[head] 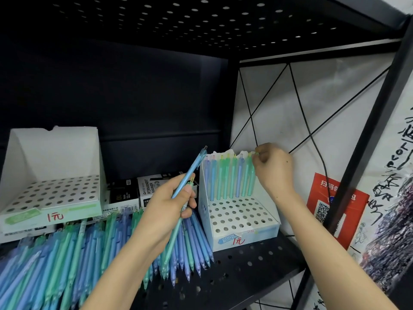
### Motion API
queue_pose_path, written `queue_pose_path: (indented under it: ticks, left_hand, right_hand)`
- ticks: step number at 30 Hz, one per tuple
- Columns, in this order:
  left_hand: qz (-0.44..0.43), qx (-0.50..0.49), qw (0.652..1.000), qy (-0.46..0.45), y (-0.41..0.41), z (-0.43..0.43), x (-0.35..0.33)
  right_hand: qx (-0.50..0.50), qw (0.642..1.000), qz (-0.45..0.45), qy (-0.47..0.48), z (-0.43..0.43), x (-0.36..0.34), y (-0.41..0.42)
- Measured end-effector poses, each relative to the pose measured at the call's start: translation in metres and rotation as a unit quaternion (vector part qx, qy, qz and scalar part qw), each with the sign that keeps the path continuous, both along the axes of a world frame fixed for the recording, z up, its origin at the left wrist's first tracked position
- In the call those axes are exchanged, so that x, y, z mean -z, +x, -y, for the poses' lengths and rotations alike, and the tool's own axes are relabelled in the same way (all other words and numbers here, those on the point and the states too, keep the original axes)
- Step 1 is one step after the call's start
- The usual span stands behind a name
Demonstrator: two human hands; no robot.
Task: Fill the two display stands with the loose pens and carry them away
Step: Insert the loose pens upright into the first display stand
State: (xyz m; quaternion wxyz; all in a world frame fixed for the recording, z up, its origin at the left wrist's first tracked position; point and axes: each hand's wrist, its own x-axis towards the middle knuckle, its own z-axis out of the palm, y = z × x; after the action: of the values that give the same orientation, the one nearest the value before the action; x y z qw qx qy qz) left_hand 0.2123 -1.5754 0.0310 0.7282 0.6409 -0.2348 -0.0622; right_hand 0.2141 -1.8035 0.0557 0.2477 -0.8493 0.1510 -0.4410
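Observation:
Two white display stands with perforated tops sit on a black shelf. The left stand (51, 193) holds no pens. The right stand (243, 218) has one back row of upright blue and green pens (230, 177). My right hand (274, 171) pinches the top of the rightmost green pen (252, 175) in that row. My left hand (169, 204) grips a few pens, a blue one (190, 173) pointing up and a green one pointing down. A big heap of loose blue and green pens (73, 253) lies on the shelf below my left hand.
Black and white marker boxes (143, 191) stand between the two stands. The perforated black shelf (245, 265) ends at a metal post (366, 139) on the right. A red QR-code sticker (321, 204) and a black cable hang on the wall behind.

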Motion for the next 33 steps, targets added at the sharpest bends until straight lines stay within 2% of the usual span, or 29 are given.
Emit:
queue_pose_path:
  ticks: [6, 11, 21, 27, 33]
  left_hand:
    - [-0.01, -0.002, 1.0, -0.007, 0.0, 0.001, -0.001]
    - [-0.03, -0.002, 0.999, -0.034, 0.001, 0.0, -0.002]
    - [-0.053, 0.006, 0.997, -0.063, 0.001, -0.001, -0.002]
    - [-0.049, 0.008, 0.997, -0.06, 0.001, 0.0, 0.0]
    - [-0.042, 0.011, 0.997, -0.057, 0.002, 0.002, 0.003]
  right_hand:
    - [0.043, 0.993, -0.093, -0.063, -0.001, -0.006, 0.007]
    - [0.081, 0.983, -0.117, -0.113, -0.003, -0.005, 0.007]
    - [0.018, 0.99, -0.133, -0.031, 0.003, -0.01, 0.009]
    - [0.036, 0.997, -0.064, 0.017, -0.004, 0.002, 0.007]
    - [0.075, 0.996, -0.047, 0.034, -0.01, 0.003, 0.006]
